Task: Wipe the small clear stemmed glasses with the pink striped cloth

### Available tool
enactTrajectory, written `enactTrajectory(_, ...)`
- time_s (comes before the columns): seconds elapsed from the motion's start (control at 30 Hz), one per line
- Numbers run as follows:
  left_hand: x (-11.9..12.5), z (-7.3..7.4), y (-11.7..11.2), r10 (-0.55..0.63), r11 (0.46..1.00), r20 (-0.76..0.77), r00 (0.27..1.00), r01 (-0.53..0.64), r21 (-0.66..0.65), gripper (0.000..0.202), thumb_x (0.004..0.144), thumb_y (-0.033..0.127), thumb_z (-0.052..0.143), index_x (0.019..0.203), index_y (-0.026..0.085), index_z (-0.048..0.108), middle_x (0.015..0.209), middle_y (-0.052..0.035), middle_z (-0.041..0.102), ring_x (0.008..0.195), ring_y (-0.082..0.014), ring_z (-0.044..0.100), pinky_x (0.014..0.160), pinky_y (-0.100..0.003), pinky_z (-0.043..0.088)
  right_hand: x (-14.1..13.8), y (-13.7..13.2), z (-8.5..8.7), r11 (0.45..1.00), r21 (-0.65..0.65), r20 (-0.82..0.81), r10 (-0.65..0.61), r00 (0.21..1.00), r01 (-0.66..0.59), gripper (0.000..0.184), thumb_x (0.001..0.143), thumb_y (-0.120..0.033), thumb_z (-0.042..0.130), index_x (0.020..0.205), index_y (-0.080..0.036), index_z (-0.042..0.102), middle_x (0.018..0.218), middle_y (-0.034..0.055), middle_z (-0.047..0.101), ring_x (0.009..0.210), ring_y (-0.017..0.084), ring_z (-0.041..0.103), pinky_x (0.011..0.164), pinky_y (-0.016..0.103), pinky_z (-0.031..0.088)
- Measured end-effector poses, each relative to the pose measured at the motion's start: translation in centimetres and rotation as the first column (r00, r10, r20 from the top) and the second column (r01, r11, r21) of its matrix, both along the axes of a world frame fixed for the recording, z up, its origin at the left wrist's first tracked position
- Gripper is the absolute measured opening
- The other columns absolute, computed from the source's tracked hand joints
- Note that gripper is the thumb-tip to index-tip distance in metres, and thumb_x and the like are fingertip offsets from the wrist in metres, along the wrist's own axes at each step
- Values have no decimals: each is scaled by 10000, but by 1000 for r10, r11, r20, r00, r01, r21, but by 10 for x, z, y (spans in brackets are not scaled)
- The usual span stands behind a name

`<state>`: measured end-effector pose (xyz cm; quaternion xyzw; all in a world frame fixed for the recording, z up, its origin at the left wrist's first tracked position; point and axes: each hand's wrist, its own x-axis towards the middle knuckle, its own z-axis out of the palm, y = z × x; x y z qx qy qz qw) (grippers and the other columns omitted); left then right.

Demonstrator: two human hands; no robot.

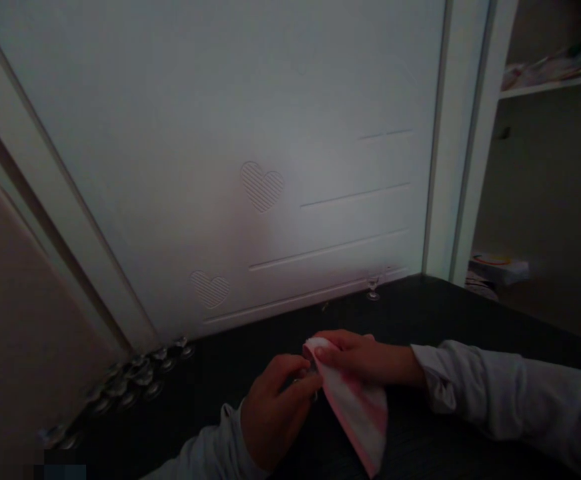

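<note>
My right hand [358, 357] grips a pink and white striped cloth [363, 410], whose loose corner hangs down toward the table. Close beside it, my left hand [280, 403] has its fingers curled around a small clear glass [312, 373]. Most of that glass is covered by fingers and cloth, and the cloth's upper edge meets it. Both hands are just above the dark table [250, 360], and the picture is dim.
Several small stemmed glasses [140, 373] stand in a cluster along the table's left side. Another small glass [373, 288] is alone at the back right. A white panel with carved hearts [262, 187] rises behind the table. Shelves [553, 87] are at the right.
</note>
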<state>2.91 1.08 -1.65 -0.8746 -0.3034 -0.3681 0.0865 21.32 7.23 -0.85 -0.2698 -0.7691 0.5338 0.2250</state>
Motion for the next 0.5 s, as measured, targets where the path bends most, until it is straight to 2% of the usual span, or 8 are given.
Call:
enactTrajectory(0.1,0,0,0,-6,999,11,1000,6,-35,396,684,-3,441,985,242,522,939,-49,520,804,-145,553,670,-248,498,0,0,-1,998,64,15,5,1000,-6,526,713,-632,386,846,-132,484,624,-47,375,510,59,327,418,161,276)
enactTrajectory(0.2,0,0,1,-2,996,69,998,8,-84,363,697,5,433,966,233,523,968,-59,524,838,-153,556,702,-264,498,1,1,-1,992,128,32,-11,999,7,449,728,-572,441,816,-135,493,651,-41,394,556,69,349,466,169,307)
enactTrajectory(0.4,3,2,2,-18,995,184,983,36,-94,305,707,15,472,936,209,524,935,-53,553,861,-151,559,749,-258,482,3,3,1,997,73,64,11,998,-16,291,746,-425,512,801,-140,493,655,-41,412,569,74,379,477,166,327)
enactTrajectory(0.5,3,2,1,-21,993,189,982,43,-112,306,712,26,487,957,207,518,937,-52,553,866,-149,557,756,-253,478,4,3,1,997,69,124,28,992,-36,227,759,-361,507,822,-143,504,646,-43,424,551,70,385,468,163,326)
